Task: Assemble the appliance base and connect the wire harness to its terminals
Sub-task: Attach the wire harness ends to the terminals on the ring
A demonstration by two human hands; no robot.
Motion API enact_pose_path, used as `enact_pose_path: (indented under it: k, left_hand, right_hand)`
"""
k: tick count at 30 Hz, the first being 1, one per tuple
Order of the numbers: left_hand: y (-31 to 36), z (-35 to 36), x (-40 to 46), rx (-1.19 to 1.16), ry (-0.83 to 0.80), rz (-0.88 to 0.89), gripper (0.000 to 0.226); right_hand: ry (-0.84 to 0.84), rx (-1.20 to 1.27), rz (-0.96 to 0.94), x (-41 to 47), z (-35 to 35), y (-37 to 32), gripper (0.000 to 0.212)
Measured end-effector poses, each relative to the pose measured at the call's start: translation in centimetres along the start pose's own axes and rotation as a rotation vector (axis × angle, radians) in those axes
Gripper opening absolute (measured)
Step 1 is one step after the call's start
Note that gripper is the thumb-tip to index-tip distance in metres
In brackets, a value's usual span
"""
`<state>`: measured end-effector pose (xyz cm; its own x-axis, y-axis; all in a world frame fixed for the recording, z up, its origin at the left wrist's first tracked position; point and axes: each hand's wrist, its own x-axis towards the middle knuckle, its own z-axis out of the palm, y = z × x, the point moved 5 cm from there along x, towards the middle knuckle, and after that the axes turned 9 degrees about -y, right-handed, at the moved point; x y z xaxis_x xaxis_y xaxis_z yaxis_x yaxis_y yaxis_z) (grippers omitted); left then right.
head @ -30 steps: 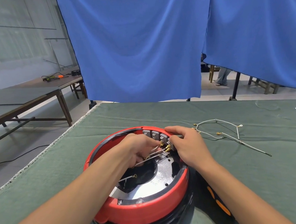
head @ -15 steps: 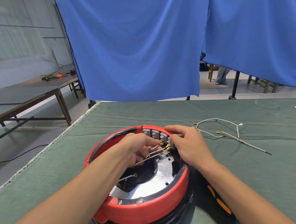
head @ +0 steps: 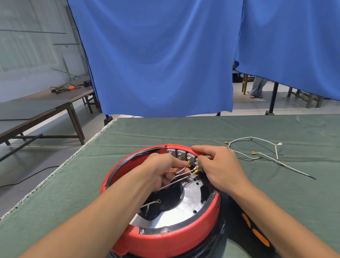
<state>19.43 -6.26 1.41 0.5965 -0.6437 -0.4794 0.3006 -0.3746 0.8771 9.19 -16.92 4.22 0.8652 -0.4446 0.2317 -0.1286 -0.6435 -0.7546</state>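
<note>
- At far left we see a dark side table standing off the green-covered desk, with cables and a small orange item at its far end.
- Our left hand reaches into the red appliance base, which sits on the desk near its front edge, in the middle of our view, on top of a black ring.
- The grip of the left hand is curled: its fingers pinch white harness wires with brass ends, holding them just beside the row of grey terminal blocks on the far inner wall of the base.
- One brass connector sits at the tip of the left fingers, right against a terminal block; whether it is fully seated we cannot tell.
- Inside the base we see a shiny metal plate with a dark opening, and a loose white wire with a ring end lying over that opening.
- Our right hand rests on the far right rim of the base, fingers bent over the rim and the terminal blocks, its fingertips touching the brass connectors; it appears to pinch one, though the exact hold is hidden.
- To the right of the base, a second wire harness lies loose on the desk, apart from both hands.
- A black part with orange marks lies just beside the base at lower right.
- Blue curtains hang behind the desk.
</note>
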Motion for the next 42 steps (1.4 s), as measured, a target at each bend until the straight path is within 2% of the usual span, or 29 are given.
enact_pose_path:
  k: [7, 14, 23, 28, 36, 42]
  left_hand:
    - [-0.1, -0.2, 0.5, 0.014, 0.001, 0.006, 0.016]
    - [0.0, 0.1, 0.7, -0.055, 0.029, 0.053, 0.004]
    - [0.6, -0.2, -0.1, 0.083, 0.069, 0.055, 0.015]
    - [1.1, -0.9, -0.7, 0.159, 0.173, 0.159, 0.011]
    - [1.1, -0.7, -0.5, 0.191, 0.186, 0.188, 0.017]
    - [0.4, -1.6, -0.3, 0.123, 0.136, 0.012, 0.014]
  right_hand:
    - [-0.023, -0.036, -0.027, 0.1, 0.0, -0.1, 0.035]
    - [-0.032, -0.072, -0.029, 0.0, 0.0, -0.2, 0.037]
    - [-0.028, -0.015, 0.013, 0.1, 0.0, -0.1, 0.037]
    - [-0.028, 0.019, 0.028, 0.2, 0.0, 0.2, 0.037]
    - [-0.048, 0.047, 0.034, 0.2, 0.1, 0.4, 0.037]
    - [-0.046, 0.062, 0.045, 0.1, 0.1, 0.4, 0.037]
